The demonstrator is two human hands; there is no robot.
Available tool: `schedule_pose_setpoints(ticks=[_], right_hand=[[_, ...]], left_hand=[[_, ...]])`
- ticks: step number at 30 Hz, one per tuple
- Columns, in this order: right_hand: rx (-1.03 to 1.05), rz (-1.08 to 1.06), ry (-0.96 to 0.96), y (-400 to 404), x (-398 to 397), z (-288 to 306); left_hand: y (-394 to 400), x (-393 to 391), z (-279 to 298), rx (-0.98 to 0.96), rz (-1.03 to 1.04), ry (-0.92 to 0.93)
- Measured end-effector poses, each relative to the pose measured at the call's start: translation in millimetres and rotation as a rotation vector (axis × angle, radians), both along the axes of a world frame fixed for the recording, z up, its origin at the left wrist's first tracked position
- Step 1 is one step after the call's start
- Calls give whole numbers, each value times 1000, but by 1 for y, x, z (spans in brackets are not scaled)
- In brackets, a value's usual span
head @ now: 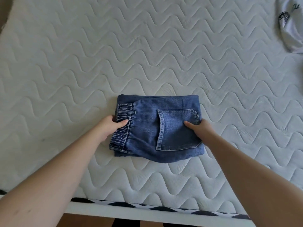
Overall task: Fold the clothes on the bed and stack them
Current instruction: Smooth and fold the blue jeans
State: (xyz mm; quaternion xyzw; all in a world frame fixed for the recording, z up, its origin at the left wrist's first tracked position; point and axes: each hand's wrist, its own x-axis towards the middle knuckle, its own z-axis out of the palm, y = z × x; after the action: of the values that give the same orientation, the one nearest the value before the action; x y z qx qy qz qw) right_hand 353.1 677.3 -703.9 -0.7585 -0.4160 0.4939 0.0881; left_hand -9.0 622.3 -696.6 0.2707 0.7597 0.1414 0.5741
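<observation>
While folded jeans [157,128] lie on the quilted mattress [147,54], the left hand [109,126] pinches the waistband and the right hand [200,130] pinches the opposite edge

- Mattress [147,46]: white, quilted in wavy stitch lines.
- Edge band [164,208]: black-and-white pattern, along the near side.
- Floor [98,221]: brown, below the near edge.

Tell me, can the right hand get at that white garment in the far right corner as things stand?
Probably not right now. The right hand is gripping the folded jeans, and the white garment lies well across the mattress. Nothing lies between them, though, so the way is free once it lets go.
</observation>
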Motion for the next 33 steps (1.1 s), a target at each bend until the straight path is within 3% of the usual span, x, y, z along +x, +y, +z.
schedule_pose_setpoints(ticks=[5, 13, 17, 21, 25, 28, 33], right_hand=[[18, 81, 1, 6, 13, 2], [114, 6, 257, -15, 35, -14], [144, -75, 237, -22, 30, -19], [147, -102, 265, -23, 29, -10], [212, -131, 235, -34, 35, 15], [209, -146, 230, -47, 56, 47], [259, -236, 290, -75, 118, 137]], left_hand=[[-13, 4, 0, 53, 39, -228], [-25, 26, -23, 97, 197, -45], [-24, 29, -13, 12, 305, -161], [-25, 31, -2, 0, 222, -235], [-24, 45, 10, 19, 157, -206], [-30, 69, 29, 147, 103, -123], [-37, 112, 101, 283, 10, -117]])
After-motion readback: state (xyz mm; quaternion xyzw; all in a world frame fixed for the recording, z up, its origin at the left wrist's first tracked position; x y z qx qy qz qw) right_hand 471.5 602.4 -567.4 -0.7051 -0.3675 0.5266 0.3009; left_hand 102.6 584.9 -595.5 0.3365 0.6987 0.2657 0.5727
